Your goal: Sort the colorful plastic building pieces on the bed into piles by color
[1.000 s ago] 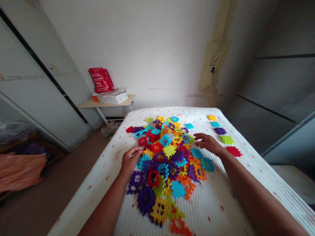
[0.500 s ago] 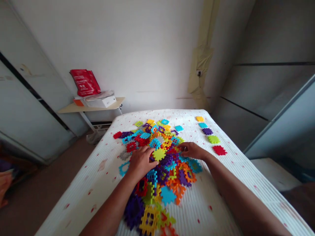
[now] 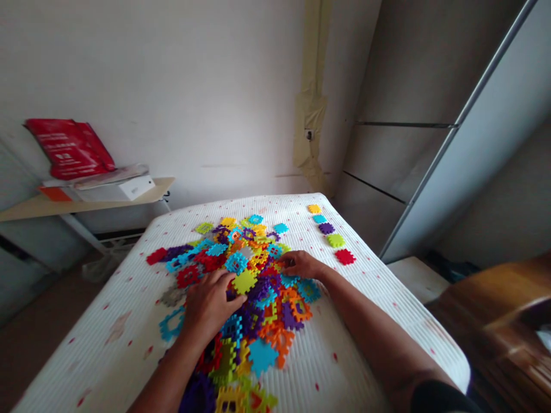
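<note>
My left hand (image 3: 210, 304) rests on the left side of a heap of colourful toothed plastic building tiles. Its thumb and fingers close on the edge of a solid lime-green tile (image 3: 244, 282) on top. At the heap's right edge is my right hand (image 3: 300, 264), its fingers curled down among the tiles; what they grip, if anything, is hidden. Near it lie a blue tile (image 3: 309, 291) and an orange frame tile (image 3: 300, 305). A solid blue tile (image 3: 262, 356) lies nearer to me, and a yellow window tile (image 3: 231, 400) sits at the bottom.
A column of separate tiles runs along the right of the white bedding (image 3: 387, 321), from a yellow tile (image 3: 314, 209) to a red tile (image 3: 345, 256). A side table (image 3: 159, 192) at left bears a white box (image 3: 136, 186) and red packets (image 3: 69, 149). A wardrobe (image 3: 413, 86) stands at right.
The view has turned to the right, so the bed and heap appear further left. Both hands keep nearly the same places on the heap, the left still at the lime-green tile.
</note>
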The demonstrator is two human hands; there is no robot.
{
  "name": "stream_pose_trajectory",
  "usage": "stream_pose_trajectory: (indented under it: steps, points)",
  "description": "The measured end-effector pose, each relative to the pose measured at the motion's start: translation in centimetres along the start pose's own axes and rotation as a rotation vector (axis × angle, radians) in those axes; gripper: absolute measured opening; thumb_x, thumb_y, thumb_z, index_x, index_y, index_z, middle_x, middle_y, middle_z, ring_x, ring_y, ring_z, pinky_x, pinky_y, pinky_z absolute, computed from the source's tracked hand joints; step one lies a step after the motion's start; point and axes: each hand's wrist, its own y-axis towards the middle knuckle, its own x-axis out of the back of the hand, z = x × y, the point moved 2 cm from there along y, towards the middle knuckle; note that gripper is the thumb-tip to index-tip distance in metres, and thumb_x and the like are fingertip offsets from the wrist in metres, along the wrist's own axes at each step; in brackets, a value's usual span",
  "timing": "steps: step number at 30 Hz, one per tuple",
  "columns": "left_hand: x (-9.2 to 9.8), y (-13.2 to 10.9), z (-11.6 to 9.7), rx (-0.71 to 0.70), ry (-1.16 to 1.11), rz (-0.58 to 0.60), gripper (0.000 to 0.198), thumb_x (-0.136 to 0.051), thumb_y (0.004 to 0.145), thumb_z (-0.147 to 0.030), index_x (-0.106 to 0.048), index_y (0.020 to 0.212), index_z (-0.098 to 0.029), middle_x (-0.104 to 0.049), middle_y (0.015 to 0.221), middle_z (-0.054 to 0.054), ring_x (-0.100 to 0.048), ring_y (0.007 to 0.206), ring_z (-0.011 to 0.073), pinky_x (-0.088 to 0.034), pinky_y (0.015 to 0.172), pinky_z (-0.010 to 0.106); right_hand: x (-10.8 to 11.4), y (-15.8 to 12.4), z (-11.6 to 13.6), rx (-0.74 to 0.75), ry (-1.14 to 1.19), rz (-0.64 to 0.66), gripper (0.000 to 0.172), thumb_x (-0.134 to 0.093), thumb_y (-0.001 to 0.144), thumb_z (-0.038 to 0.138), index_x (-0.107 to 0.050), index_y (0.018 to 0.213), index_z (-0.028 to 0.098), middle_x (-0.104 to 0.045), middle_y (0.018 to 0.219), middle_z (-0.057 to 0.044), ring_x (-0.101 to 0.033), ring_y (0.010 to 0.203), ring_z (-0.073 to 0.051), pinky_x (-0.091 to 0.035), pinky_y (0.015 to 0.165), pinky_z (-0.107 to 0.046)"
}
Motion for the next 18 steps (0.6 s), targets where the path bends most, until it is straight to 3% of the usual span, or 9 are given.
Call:
stream_pose_trajectory:
  steps: [5,11,15,18]
  points:
    - [-0.2,-0.2,-0.6,0.021,0.009,-0.023,0.037,-0.065,0.064,-0.036,-0.063,0.098,-0.023,-0.062,0.109,0.007,-0.054,0.102,0.0286,-0.04,0.085,0.04,-0.3,0.2,-0.4,0.009,0.046,0.002,0.04,-0.063,0.072,0.029,-0.063,0.109,0.015,-0.06,0.073,0.001,-0.049,0.063,-0.01,-0.04,0.056,-0.021]
    - [0.3,-0.4,0.1,0.038,-0.206,-0.124,0.043,-0.064,0.064,-0.024,-0.059,0.107,-0.022,-0.063,0.106,0.006,-0.056,0.101,0.0238,-0.042,0.091,0.037,-0.4,0.5,-0.9,0.028,0.102,0.044,0.036,-0.062,0.074,0.033,-0.063,0.107,0.018,-0.06,0.068,0.002,-0.05,0.059,-0.01,-0.04,0.053,-0.02]
    - [1.0,-0.6,0.3,0.03,-0.291,-0.171,0.046,-0.06,0.066,-0.022,-0.059,0.112,-0.022,-0.063,0.107,0.006,-0.057,0.102,0.0229,-0.043,0.093,0.036,0.4,0.2,1.0,0.07,-0.113,-0.154,0.027,-0.061,0.076,0.03,-0.066,0.1,0.017,-0.064,0.087,-0.005,-0.056,0.067,-0.013,-0.046,0.063,-0.026]
    - [1.3,-0.7,-0.1,-0.012,-0.321,-0.173,0.046,-0.061,0.067,-0.024,-0.059,0.112,-0.024,-0.064,0.105,0.005,-0.058,0.1,0.0227,-0.045,0.091,0.035,0.7,-0.7,4.2,0.244,-0.173,-0.304,0.028,-0.059,0.079,0.029,-0.063,0.105,0.018,-0.063,0.103,-0.009,-0.06,0.081,-0.017,-0.048,0.073,-0.03]
